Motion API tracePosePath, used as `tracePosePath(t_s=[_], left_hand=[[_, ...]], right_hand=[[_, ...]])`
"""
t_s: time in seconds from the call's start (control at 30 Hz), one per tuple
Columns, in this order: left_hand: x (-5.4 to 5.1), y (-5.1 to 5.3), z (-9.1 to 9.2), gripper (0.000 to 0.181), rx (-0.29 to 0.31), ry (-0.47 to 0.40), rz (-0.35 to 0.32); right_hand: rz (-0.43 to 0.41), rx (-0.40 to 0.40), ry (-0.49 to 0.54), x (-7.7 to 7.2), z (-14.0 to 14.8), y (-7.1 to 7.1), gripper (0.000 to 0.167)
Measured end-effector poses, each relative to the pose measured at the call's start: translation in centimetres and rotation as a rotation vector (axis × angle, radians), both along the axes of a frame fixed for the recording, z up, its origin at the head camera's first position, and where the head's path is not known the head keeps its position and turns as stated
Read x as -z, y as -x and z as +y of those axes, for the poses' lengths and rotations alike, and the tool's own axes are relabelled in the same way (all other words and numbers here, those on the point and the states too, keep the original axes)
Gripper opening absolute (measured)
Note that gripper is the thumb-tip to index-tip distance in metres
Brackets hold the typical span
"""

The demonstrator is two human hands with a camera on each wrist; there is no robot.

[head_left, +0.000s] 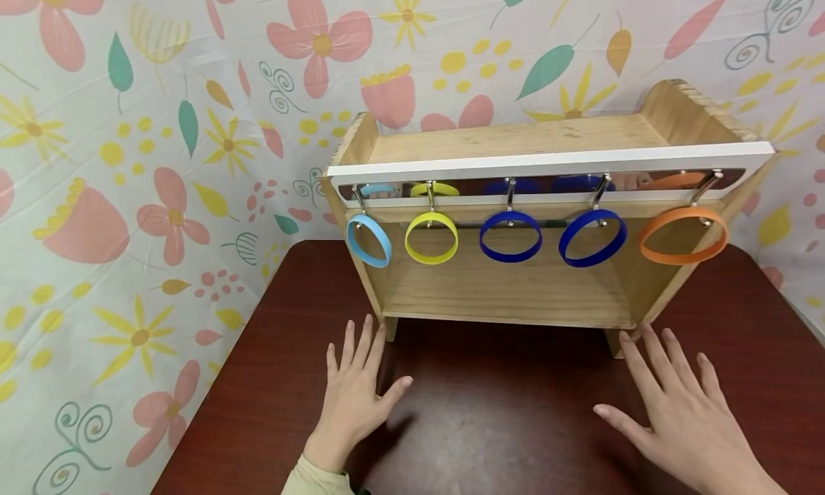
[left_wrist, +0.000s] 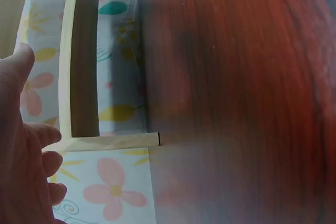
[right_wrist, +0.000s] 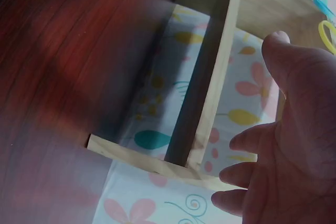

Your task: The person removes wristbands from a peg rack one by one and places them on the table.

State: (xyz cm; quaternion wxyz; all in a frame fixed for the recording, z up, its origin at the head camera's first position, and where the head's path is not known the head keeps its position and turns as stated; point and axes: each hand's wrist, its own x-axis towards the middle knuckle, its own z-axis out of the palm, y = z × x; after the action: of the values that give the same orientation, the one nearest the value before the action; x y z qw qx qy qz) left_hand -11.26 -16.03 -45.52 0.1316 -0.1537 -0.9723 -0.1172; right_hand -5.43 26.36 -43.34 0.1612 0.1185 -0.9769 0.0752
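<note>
A small wooden shelf (head_left: 509,294) stands upright on the table, with a white-edged strip (head_left: 548,160) across its upper front. From metal hooks on this strip hang a light blue ring (head_left: 375,263), a yellow ring (head_left: 432,259), two dark blue rings (head_left: 510,257) and an orange ring (head_left: 683,257). My left hand (head_left: 353,398) is spread, palm down, its fingertips by the shelf's left leg. By the right leg, my right hand (head_left: 686,409) is spread too. Both hold nothing; whether the fingertips touch the wood I cannot tell. Each wrist view shows the hand beside the shelf's side panel.
The dark red-brown table (head_left: 490,416) extends in front of the shelf and to both sides. A flower-patterned cloth (head_left: 225,72) hangs right behind the shelf and along the table's left edge. The shelf has an upper board (head_left: 515,138) between raised side panels.
</note>
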Motion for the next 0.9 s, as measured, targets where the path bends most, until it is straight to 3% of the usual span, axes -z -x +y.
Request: tracePosePath(t_s=[0.4,0.57,0.9], left_hand=[[0.1,0.5,-0.9,0.088,-0.034,-0.03,-0.004],[-0.3,1.3,-1.1,0.086,-0.047,-0.073,-0.006],[-1.4,3.9,-0.9,0.088,-0.081,-0.21,-0.091]], right_hand=[[-0.003,-0.039,0.012,-0.7,-0.6,0.4,0.102],[0.015,-0.082,0.033,-1.3,-1.1,0.5,0.1],[0.069,-0.174,0.086,-2.7,-2.3,1.0,0.094]])
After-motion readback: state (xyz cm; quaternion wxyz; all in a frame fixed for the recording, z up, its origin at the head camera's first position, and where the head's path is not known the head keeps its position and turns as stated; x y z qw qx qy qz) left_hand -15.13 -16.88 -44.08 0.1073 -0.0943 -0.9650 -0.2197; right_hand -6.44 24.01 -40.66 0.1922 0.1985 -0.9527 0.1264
